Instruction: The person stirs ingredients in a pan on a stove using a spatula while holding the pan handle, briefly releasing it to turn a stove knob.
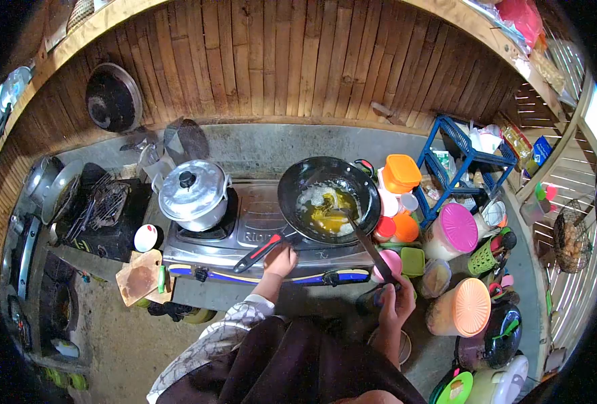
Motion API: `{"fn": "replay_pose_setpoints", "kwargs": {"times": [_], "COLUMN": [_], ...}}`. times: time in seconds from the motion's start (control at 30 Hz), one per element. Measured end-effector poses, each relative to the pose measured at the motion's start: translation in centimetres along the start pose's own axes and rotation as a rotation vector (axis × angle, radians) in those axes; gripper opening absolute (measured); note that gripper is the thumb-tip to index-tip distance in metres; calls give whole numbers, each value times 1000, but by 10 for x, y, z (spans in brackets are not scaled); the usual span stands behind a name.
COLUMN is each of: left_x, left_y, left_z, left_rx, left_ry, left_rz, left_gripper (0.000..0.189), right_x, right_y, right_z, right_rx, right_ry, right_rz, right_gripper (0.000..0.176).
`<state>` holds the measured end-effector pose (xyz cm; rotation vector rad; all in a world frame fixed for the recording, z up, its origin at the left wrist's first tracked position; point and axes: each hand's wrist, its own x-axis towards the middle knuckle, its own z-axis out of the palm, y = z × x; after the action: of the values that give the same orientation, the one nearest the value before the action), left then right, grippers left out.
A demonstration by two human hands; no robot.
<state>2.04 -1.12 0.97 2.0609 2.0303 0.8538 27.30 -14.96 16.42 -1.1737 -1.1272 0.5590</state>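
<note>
A black wok (295, 195) stands on the right burner of the silver gas stove (238, 246). Bubbling yellow oil (322, 219) with food in it fills the bottom. My right hand (394, 306) is wrapped round the end of a long dark spatula (372, 249), whose far end dips into the oil. My left hand (281, 261) is closed in a loose fist over the stove's front edge, right beside the wok's black and red handle (255, 254). That handle shows along its length, and I see nothing in the fist.
A lidded aluminium pot (192, 195) sits on the left burner. Cutting boards (140, 276) with a green-handled knife (162, 279) lie left of the stove. Plastic containers, including a pink-lidded tub (458, 227), crowd the right side near a blue rack (457, 168). A blackened grill (110, 207) stands far left.
</note>
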Motion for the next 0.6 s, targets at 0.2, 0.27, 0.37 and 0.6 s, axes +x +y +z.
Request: {"fn": "replay_pose_setpoints", "kwargs": {"times": [0.2,0.27,0.37,0.6], "left_x": [2,1,2,1], "left_y": [-5,-7,-7,-10], "left_z": [5,9,9,13], "left_rx": [15,43,63,41], "left_ry": [-57,-1,-9,14], "left_rz": [-22,6,9,15], "left_gripper": [27,27,28,28], "right_x": [-8,-11,-11,-2], "right_y": [-8,1,4,6], "right_z": [-21,-25,-22,1], "right_rx": [33,-38,-85,-101], "right_ry": [65,83,84,-90], "right_rz": [33,-26,-58,8], "right_gripper": [20,20,20,23]}}
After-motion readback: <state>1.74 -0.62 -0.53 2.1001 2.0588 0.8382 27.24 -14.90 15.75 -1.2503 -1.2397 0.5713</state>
